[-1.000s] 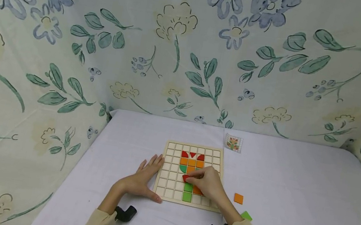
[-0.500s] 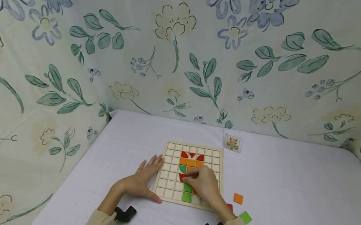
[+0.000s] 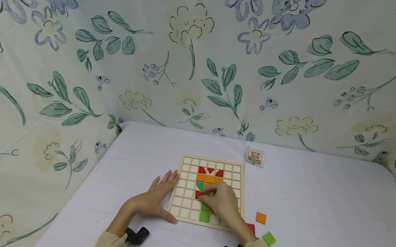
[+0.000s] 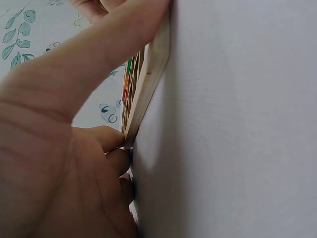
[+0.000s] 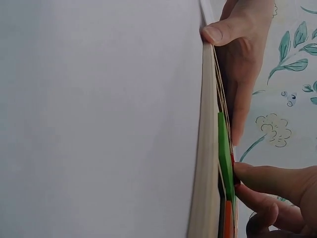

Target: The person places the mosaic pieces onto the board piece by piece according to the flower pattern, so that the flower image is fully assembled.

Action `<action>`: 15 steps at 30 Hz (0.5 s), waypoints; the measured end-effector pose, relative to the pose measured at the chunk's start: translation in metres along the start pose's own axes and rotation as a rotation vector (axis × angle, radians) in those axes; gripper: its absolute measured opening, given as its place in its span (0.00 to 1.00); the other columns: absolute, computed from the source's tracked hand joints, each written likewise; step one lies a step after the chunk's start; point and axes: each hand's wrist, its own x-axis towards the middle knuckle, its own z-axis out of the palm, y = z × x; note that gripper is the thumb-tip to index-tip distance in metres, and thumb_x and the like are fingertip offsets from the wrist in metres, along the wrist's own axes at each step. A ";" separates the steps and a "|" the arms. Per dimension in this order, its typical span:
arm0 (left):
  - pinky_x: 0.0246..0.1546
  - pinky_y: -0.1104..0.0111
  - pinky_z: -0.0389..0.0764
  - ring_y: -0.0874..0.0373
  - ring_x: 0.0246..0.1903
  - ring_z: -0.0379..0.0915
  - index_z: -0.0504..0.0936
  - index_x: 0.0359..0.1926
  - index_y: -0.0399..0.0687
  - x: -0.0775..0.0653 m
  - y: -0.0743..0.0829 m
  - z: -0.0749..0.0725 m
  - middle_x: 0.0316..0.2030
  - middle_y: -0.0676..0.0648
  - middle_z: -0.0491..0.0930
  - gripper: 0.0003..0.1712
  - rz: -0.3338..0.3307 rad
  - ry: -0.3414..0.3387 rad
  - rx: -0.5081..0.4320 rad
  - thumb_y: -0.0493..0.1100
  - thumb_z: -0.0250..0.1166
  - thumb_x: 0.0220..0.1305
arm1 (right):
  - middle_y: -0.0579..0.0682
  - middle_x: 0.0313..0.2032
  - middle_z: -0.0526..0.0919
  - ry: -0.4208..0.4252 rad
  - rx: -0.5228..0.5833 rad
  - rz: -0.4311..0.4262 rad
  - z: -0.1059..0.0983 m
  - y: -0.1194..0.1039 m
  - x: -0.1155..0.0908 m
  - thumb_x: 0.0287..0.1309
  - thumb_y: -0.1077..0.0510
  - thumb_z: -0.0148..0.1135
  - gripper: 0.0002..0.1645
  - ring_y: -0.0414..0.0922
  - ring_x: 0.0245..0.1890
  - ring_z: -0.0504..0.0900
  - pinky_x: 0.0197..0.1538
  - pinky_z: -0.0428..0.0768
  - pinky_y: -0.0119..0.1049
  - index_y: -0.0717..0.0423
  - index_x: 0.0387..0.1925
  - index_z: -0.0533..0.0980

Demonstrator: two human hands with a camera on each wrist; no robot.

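Note:
My right hand (image 3: 223,203) reaches over a wooden grid board (image 3: 185,202) and pinches a red tile (image 3: 198,195) between thumb and fingertips, at a cell left of the green column. In the right wrist view the thumb (image 5: 272,179) meets the red tile, only a sliver of which shows. My left hand (image 3: 152,199) rests against the board's left side, fingers spread, thumb at the near edge. Red, orange and green tiles sit in the board's middle: red pieces on top, orange tiles (image 3: 209,179) below, green tiles (image 3: 204,216) lowest. My right hand hides several cells.
Right of the board lie a loose orange tile (image 3: 261,218), a green tile (image 3: 269,239) and a red tile (image 3: 251,228), partly behind my right wrist. A small pattern card (image 3: 255,157) lies beyond the board's far right corner. White cloth (image 3: 324,212) covers the table.
My right hand has shifted slightly left with the red tile, which has gone from tilted to lined up with the grid. The loose red tile has come into view. My left hand stays put.

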 end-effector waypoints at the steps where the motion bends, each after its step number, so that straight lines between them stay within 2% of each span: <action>1: 0.80 0.38 0.27 0.40 0.83 0.20 0.37 0.83 0.38 0.000 0.000 0.000 0.84 0.39 0.32 0.79 0.001 0.002 -0.003 0.61 0.83 0.47 | 0.43 0.15 0.73 -0.002 0.003 0.003 0.000 0.000 0.000 0.49 0.58 0.82 0.08 0.37 0.15 0.67 0.19 0.58 0.27 0.55 0.31 0.90; 7: 0.80 0.38 0.26 0.41 0.83 0.20 0.37 0.83 0.38 0.000 0.002 -0.001 0.84 0.39 0.32 0.79 -0.006 -0.007 -0.018 0.61 0.83 0.47 | 0.42 0.14 0.68 -0.016 0.010 0.004 0.002 0.001 -0.001 0.49 0.58 0.82 0.07 0.37 0.15 0.64 0.20 0.55 0.27 0.54 0.33 0.91; 15: 0.80 0.39 0.27 0.42 0.83 0.20 0.36 0.83 0.40 0.000 0.000 -0.001 0.84 0.41 0.31 0.80 -0.006 -0.007 -0.005 0.62 0.82 0.47 | 0.41 0.14 0.68 -0.015 0.011 0.011 0.005 0.000 0.002 0.48 0.59 0.82 0.06 0.37 0.16 0.64 0.21 0.55 0.27 0.53 0.30 0.91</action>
